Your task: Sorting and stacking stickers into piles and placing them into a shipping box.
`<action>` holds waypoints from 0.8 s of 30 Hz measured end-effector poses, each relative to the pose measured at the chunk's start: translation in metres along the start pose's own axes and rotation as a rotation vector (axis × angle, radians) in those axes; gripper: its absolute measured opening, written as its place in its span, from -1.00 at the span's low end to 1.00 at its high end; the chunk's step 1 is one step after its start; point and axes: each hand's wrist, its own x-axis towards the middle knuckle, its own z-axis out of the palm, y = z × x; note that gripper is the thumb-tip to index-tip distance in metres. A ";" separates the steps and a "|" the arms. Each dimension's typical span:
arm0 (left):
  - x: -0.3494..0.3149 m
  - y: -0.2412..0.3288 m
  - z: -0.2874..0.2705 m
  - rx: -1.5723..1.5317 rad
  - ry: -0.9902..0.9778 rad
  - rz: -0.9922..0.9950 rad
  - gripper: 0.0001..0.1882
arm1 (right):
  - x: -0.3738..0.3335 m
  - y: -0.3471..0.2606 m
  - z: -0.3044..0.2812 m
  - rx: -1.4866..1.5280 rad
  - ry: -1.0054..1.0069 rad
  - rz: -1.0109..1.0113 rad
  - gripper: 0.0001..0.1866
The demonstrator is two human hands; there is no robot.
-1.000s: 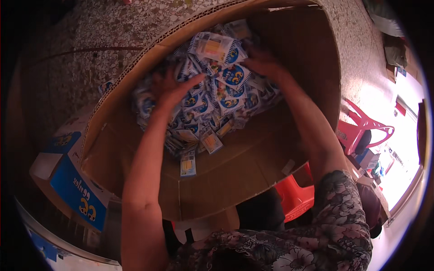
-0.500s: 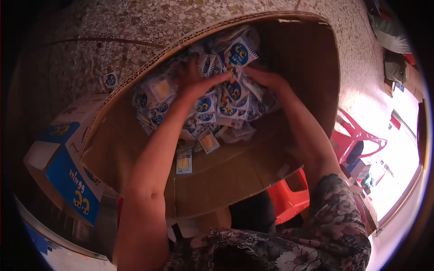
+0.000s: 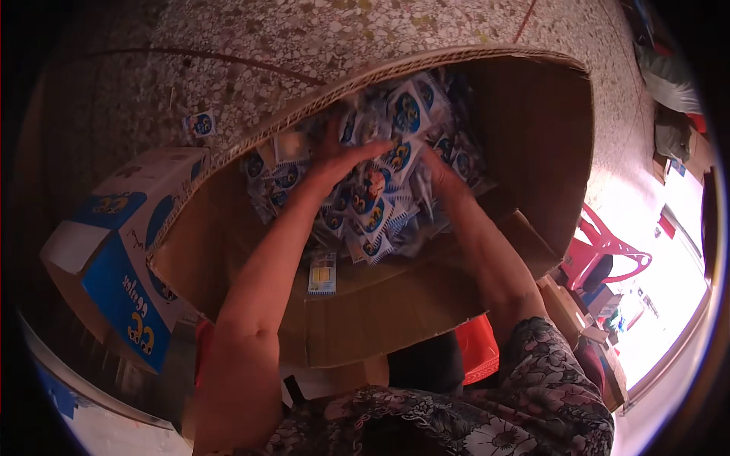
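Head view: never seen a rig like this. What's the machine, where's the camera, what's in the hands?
There's no machine: a person works with two bare hands. The picture comes from the left of two wide fisheye cameras worn on the head, looking down, so straight edges bend near the rim. Picture left is the person's left.

In front is an open cardboard box with a heap of small clear-and-blue packets inside. The left hand is spread over the heap, thumb out; the right hand reaches in opposite, its fingers partly hidden. Both are among the packets, but I can't tell whether either grips one.

Around the box: a speckled floor with one loose packet, and a white-and-blue carton at left.
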 end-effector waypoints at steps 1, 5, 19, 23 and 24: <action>-0.001 -0.002 0.000 -0.008 -0.009 0.023 0.37 | 0.001 0.003 0.006 0.044 -0.061 0.042 -0.46; -0.014 -0.005 0.006 -0.164 -0.008 0.091 0.35 | -0.020 0.014 0.031 0.187 -0.143 -0.013 -0.57; -0.205 0.074 0.010 -0.522 -0.069 0.322 0.09 | -0.263 0.044 0.165 0.200 -0.116 -0.401 -0.58; -0.260 0.095 0.012 -0.429 0.007 0.384 0.11 | -0.322 0.051 0.178 0.195 -0.103 -0.425 -0.57; -0.276 0.099 0.012 -0.399 0.004 0.360 0.13 | -0.336 0.053 0.182 0.225 -0.078 -0.420 -0.57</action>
